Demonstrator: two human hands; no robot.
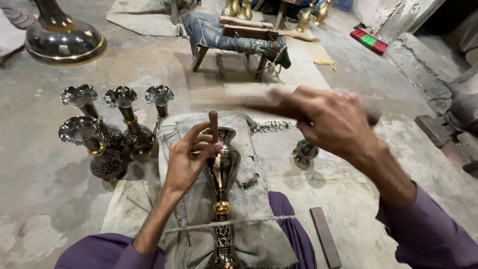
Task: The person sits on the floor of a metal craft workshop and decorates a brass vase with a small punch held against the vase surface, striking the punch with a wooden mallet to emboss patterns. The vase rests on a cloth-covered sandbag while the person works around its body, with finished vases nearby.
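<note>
Glossy dark metal with a polished brass band is seen on the vase (222, 174). It's bedded on rough, faded cloth (249, 219). A wooden-looking punch (213, 124) is pinched above it. The concrete floor (45, 199) looks matt and gritty.

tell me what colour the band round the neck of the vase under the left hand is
Gold, on the dark metal vase; the head view shows the band best.
</note>
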